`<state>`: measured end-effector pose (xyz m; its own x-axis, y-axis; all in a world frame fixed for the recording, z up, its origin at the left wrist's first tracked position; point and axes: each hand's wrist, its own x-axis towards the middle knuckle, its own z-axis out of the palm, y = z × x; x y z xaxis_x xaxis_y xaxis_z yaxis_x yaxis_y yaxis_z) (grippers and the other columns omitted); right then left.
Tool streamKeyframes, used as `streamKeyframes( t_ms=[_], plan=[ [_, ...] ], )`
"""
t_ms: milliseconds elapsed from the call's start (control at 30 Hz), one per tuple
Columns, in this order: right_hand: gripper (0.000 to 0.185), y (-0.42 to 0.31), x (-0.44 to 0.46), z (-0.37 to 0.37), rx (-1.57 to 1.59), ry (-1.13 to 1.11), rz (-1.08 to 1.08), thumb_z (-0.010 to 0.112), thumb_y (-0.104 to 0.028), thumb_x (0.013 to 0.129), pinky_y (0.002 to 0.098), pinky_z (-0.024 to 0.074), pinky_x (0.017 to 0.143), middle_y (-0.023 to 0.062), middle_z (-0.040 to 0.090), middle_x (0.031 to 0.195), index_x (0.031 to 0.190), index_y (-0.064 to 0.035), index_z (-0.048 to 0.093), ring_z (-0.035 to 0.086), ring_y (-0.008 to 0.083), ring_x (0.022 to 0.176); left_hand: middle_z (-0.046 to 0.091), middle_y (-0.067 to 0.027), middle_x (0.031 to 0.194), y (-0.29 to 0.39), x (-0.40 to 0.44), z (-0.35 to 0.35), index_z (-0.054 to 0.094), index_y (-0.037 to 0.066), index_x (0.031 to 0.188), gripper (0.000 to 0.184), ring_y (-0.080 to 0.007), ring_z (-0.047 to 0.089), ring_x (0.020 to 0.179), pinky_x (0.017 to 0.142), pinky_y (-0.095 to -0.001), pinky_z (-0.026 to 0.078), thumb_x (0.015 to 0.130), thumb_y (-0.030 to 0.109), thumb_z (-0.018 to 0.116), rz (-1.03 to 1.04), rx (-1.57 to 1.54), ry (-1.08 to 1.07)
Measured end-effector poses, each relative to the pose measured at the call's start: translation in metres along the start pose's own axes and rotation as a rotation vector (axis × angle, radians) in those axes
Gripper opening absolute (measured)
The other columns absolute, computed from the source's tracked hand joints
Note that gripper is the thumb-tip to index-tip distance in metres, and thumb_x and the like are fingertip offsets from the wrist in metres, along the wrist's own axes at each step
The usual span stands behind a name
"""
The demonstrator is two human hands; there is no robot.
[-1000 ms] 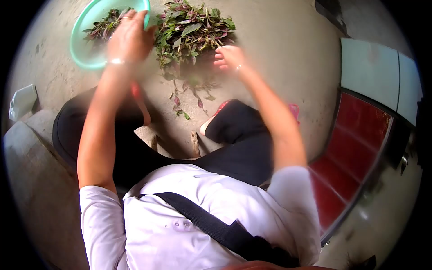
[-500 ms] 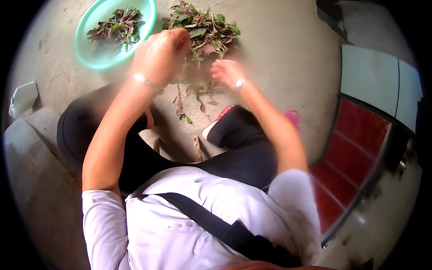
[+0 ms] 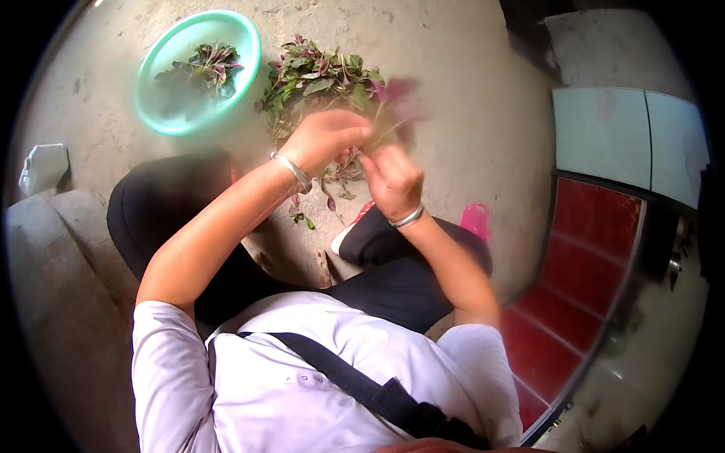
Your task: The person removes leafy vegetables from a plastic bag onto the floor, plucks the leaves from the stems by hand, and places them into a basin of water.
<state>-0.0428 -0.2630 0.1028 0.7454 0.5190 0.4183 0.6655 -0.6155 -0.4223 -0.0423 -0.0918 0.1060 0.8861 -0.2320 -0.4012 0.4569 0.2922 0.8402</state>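
Note:
My left hand (image 3: pixel 325 140) and my right hand (image 3: pixel 396 181) meet just in front of a heap of green and purple leafy greens (image 3: pixel 317 75), which look like amaranth. Fingers of both hands are pinched together on a thin amaranth stem (image 3: pixel 384 136). Its purple leaves are smeared by motion above the right hand. Part of the heap is hidden behind my left hand. At the upper left, a mint-green plastic basin (image 3: pixel 253 72) holds more leafy sprigs (image 3: pixel 211 64). A few loose sprigs (image 3: pixel 330 202) lie on the floor below my hands.
My bent knees in black trousers (image 3: pixel 170 192) flank the working spot on the concrete floor (image 3: pixel 468 113). A pink plastic item (image 3: pixel 476 221) lies by my right leg. To the right stands a cabinet with pale doors (image 3: pixel 600 132) and red tiles (image 3: pixel 596 226). A whitish container (image 3: pixel 45 167) is far left.
My left hand has moved right and down from beside the basin. My right hand, open before, has closed, and both now meet on a stem. The view has shifted slightly.

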Motion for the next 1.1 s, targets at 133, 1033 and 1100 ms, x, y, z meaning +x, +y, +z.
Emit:
streamKeyframes(
  t_ms=[133,1033,1100],
  plan=[
    [0.013,0.0,0.009,-0.006,-0.158,-0.019,-0.176,0.065,-0.01,0.066,0.0325,0.0439,0.051,0.0077,0.051,0.069,0.075,-0.0049,0.057,0.054,0.0231,0.057,0.055,0.0062,0.072,0.001,-0.002,0.001,0.059,0.008,0.086,0.011,-0.0014,0.046,0.059,0.053,-0.0169,0.039,0.079,0.016,0.062,-0.021,-0.028,0.059],
    [0.02,0.012,0.041,-0.048,0.743,-0.091,0.431,0.061,-0.016,0.077,0.0244,0.0396,0.076,0.0063,0.057,0.085,0.084,0.0027,0.06,0.052,0.0141,0.08,0.058,0.0003,0.084,-0.006,-0.004,0.006,0.059,0.004,0.097,0.025,-0.0053,0.05,0.07,0.057,-0.0208,0.04,0.087,0.024,0.048,0.015,-0.016,-0.163],
    [0.019,0.011,0.04,-0.045,0.744,-0.149,0.394,0.062,-0.015,0.076,0.025,0.0398,0.075,0.0065,0.057,0.083,0.083,0.0027,0.06,0.052,0.0138,0.08,0.058,0.0004,0.083,-0.007,-0.004,0.008,0.059,0.005,0.096,0.024,-0.0052,0.049,0.07,0.057,-0.021,0.04,0.087,0.024,0.048,0.073,0.021,-0.166]
  ],
)
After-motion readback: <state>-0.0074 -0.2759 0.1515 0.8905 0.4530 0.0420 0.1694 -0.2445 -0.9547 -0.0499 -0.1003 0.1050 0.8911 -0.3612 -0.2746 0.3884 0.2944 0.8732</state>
